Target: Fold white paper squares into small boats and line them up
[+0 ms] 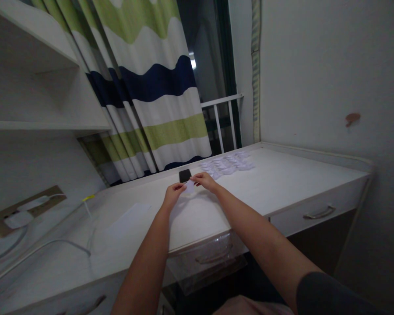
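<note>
My left hand (173, 195) and my right hand (204, 181) meet above the white desk top (265, 188), both pinching a small piece of white paper (189, 187). Just beyond the fingertips lies a black smartphone (184, 175), face not visible. Farther right, a scattered row of small folded white papers (226, 164) lies along the back of the desk. A flat white sheet (128, 220) rests to the left of my left forearm.
A striped curtain (154, 87) and white balcony railing (221, 118) stand behind the desk. White shelving (36, 87) overhangs the left side, above a wall socket panel (22, 212) with white cables. Drawers with metal handles sit below the desk front.
</note>
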Available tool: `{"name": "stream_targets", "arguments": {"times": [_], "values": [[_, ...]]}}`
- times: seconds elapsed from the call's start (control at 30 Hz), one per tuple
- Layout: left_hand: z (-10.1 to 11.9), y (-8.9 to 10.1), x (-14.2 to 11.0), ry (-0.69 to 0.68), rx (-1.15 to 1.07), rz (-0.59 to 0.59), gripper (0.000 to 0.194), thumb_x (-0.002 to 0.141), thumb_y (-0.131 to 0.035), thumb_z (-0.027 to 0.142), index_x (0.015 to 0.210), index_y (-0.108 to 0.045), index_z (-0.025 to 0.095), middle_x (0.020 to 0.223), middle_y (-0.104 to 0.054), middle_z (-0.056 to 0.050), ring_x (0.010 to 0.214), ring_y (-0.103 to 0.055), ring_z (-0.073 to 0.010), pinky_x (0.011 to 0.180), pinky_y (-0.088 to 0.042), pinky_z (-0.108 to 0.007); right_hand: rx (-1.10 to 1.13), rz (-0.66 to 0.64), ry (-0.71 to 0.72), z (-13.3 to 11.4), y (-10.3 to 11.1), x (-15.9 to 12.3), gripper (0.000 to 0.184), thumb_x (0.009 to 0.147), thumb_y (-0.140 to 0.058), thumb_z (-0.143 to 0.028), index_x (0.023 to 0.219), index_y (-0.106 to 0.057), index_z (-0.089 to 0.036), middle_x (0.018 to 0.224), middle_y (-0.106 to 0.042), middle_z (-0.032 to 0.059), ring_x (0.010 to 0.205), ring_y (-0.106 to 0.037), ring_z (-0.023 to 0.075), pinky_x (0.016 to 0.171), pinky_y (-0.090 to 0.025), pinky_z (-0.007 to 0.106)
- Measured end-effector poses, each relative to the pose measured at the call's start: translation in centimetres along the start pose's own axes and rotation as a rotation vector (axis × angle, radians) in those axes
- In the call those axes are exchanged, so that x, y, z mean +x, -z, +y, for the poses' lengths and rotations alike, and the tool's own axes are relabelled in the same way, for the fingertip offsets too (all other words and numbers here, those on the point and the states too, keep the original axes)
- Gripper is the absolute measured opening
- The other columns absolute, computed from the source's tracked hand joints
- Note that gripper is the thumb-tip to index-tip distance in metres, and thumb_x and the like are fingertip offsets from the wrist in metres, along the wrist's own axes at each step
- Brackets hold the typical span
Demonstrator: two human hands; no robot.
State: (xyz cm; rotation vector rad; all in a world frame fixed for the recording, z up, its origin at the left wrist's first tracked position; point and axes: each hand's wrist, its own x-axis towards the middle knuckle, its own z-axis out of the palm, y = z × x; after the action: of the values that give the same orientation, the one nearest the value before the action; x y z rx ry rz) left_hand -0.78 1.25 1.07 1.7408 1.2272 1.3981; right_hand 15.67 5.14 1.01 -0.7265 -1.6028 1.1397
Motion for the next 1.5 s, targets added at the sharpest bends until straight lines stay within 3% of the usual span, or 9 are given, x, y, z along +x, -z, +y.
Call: {"name": "stream_targets", "arguments": {"times": [0.27,0.7,0.9,0.93,1.0,1.07,1.13,1.5], "values": [[0.2,-0.3,-0.2,-0.014,0.013,-0.063,0.023,0.052,-0.065,0.035,0.061,-0.06,0.014,0.057,-0.056,0.001,0.054,-0.048,-0.0111,0.054,-0.036,-0.023,0.014,-0.003,0.006,0.3,0.0,0.1,0.03,0.06,-0.064,-0.041,0.064,-0.065,-0.011,0.059,-0.06,0.0021,0.054,-0.051,0.0085,0.052,-0.04,0.021],[-0.2,-0.5,-0.1,-0.004,-0.022,-0.067,0.022,0.05,-0.065,0.031,0.064,-0.059,0.015,0.059,-0.057,0.001,0.056,-0.051,-0.0115,0.054,-0.038,-0.023,-0.092,0.036,0.07,0.5,-0.2,0.4,0.036,0.069,-0.053,-0.046,0.066,-0.062,-0.011,0.059,-0.058,0.0016,0.054,-0.05,0.0087,0.05,-0.039,0.02],[-0.6,-0.1,0.2,-0.077,0.07,0.064,0.018,0.054,-0.062,0.03,0.065,-0.058,0.017,0.061,-0.057,0.001,0.057,-0.051,-0.0113,0.055,-0.041,-0.023,-0.231,0.328,0.243,0.7,-0.5,0.5,0.023,0.064,-0.06,-0.036,0.073,-0.056,-0.015,0.059,-0.052,-0.0029,0.055,-0.047,0.0082,0.053,-0.038,0.02],[-0.5,-0.1,0.2,-0.079,0.081,0.086,0.018,0.055,-0.062,0.03,0.066,-0.057,0.017,0.062,-0.056,0.001,0.056,-0.051,-0.0109,0.054,-0.041,-0.023,-0.237,0.32,0.245,0.7,-0.7,0.4,0.021,0.064,-0.061,-0.034,0.071,-0.054,-0.016,0.058,-0.05,-0.0036,0.053,-0.047,0.0078,0.052,-0.038,0.02],[-0.4,-0.1,0.1,-0.078,0.084,0.105,0.02,0.056,-0.063,0.031,0.067,-0.055,0.017,0.064,-0.056,0.001,0.054,-0.051,-0.0104,0.052,-0.042,-0.022,-0.203,0.179,0.22,0.7,-1.3,0.2,0.019,0.065,-0.06,-0.032,0.07,-0.052,-0.015,0.057,-0.05,-0.0038,0.048,-0.046,0.0068,0.048,-0.038,0.02],[-0.2,-0.3,0.0,-0.073,0.06,0.082,0.024,0.056,-0.063,0.035,0.068,-0.053,0.017,0.067,-0.056,0.001,0.055,-0.053,-0.0111,0.049,-0.043,-0.023,-0.162,0.034,0.187,0.7,-1.9,-0.1,0.02,0.064,-0.061,-0.03,0.072,-0.051,-0.015,0.059,-0.052,-0.0028,0.048,-0.049,0.0075,0.046,-0.039,0.02],[0.0,-0.4,-0.2,-0.064,0.021,0.041,0.029,0.056,-0.064,0.039,0.071,-0.052,0.017,0.069,-0.056,0.0,0.057,-0.055,-0.0125,0.048,-0.044,-0.023,-0.119,-0.028,0.178,0.6,-2.3,-0.3,0.022,0.063,-0.062,-0.031,0.074,-0.051,-0.015,0.063,-0.054,-0.0015,0.052,-0.052,0.0084,0.046,-0.04,0.02],[0.5,-0.6,-0.4,-0.009,-0.117,-0.044,0.041,0.049,-0.07,0.038,0.077,-0.052,0.015,0.082,-0.057,-0.002,0.067,-0.057,-0.0128,0.053,-0.049,-0.025,-0.039,-0.059,0.173,0.3,-1.6,-0.6,0.025,0.062,-0.065,-0.032,0.076,-0.054,-0.014,0.075,-0.057,0.0007,0.059,-0.055,0.0083,0.05,-0.044,0.019]]}}
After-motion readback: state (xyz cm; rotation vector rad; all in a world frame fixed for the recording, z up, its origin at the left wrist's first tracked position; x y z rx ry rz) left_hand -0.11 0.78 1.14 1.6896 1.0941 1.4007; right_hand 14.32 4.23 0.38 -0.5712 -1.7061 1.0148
